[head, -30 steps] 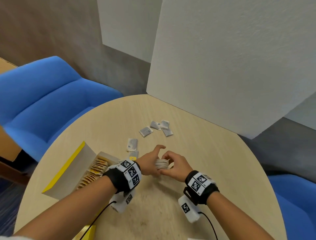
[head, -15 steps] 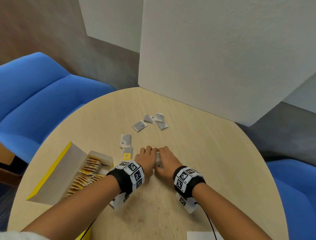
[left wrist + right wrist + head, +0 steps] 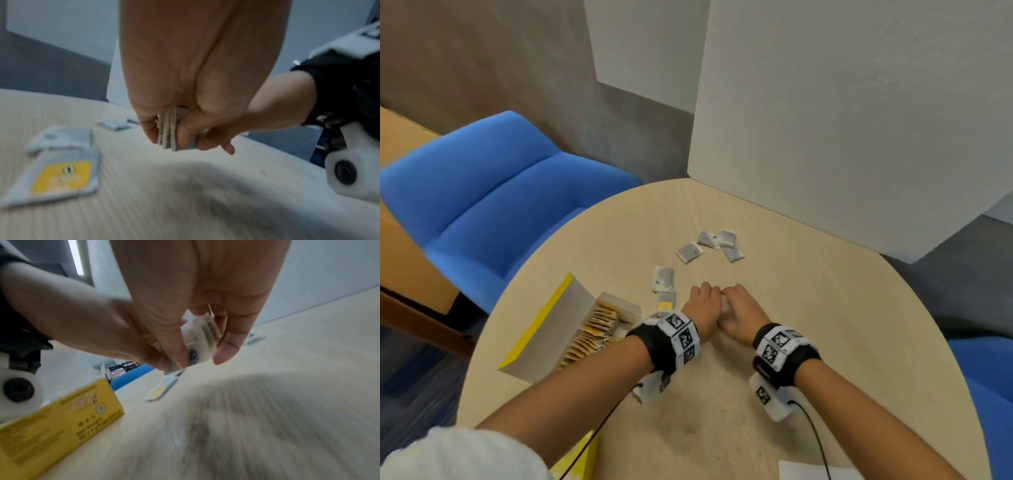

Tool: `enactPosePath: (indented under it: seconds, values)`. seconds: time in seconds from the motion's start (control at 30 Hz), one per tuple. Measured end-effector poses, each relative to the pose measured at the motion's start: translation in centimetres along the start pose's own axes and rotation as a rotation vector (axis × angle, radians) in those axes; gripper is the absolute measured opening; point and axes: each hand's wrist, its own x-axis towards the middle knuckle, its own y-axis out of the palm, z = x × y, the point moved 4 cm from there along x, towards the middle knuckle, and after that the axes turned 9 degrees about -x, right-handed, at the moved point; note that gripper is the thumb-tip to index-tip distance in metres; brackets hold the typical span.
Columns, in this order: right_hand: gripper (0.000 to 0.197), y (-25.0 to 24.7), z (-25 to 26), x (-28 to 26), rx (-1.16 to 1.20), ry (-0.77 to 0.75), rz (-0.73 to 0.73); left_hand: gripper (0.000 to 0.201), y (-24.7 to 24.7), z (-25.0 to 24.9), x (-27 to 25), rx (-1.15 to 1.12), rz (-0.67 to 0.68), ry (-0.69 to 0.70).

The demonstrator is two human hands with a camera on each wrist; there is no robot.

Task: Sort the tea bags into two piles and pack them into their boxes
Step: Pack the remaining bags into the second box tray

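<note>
Both hands meet near the middle of the round table [image 3: 808, 281], clamped together on one small stack of grey tea bags [image 3: 169, 131]. The left hand [image 3: 702, 308] and right hand [image 3: 744, 310] each curl thumb and fingers round the stack — held on edge, just above the wood. Left of the hands the open yellow box [image 3: 571, 329] holds a row of yellow-labelled bags. One yellow-labelled bag [image 3: 666, 303] lies between box and hands; more grey bags [image 3: 710, 245] lie scattered beyond the hands.

yellow box [image 3: 61, 426] | side print blurred | no text legible
</note>
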Motion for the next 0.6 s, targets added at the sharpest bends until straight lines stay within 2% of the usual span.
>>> enactPosePath:
  seconds: [0.1,0.13,0.2,0.23,0.3,0.37,0.6]
  values:
    - [0.037,-2.7,1.0,-0.6,0.123,-0.059,-0.136,0.069,-3.5,0.8,-1.2,-0.16,0.013,0.035]
    - [0.038,-3.5,1.6,-0.8,0.177,-0.07,-0.168,0.066,-4.8,1.1,-1.7,-0.254,0.027,0.052]
    - [0.041,-4.6,3.2,-0.9,0.28,-0.081,-0.211,0.046,-7.2,1.8,-3.5,-0.486,0.084,0.061]
    - [0.041,-5.0,4.2,-0.9,0.321,-0.088,-0.217,0.047,-8.2,2.4,-4.4,-0.566,0.114,0.065]
    - [0.041,-5.2,6.4,-0.7,0.363,-0.108,-0.206,0.083,-9.7,3.9,-6.1,-0.529,0.087,0.048]
    - [0.042,-5.0,8.5,-0.5,0.372,-0.129,-0.189,0.101,-10.8,5.4,-7.8,-0.456,0.026,0.078]
    - [0.034,-3.2,13.7,-1.0,0.345,-0.139,-0.121,0.1,-11.0,9.2,-12.8,-0.494,-0.055,0.017]
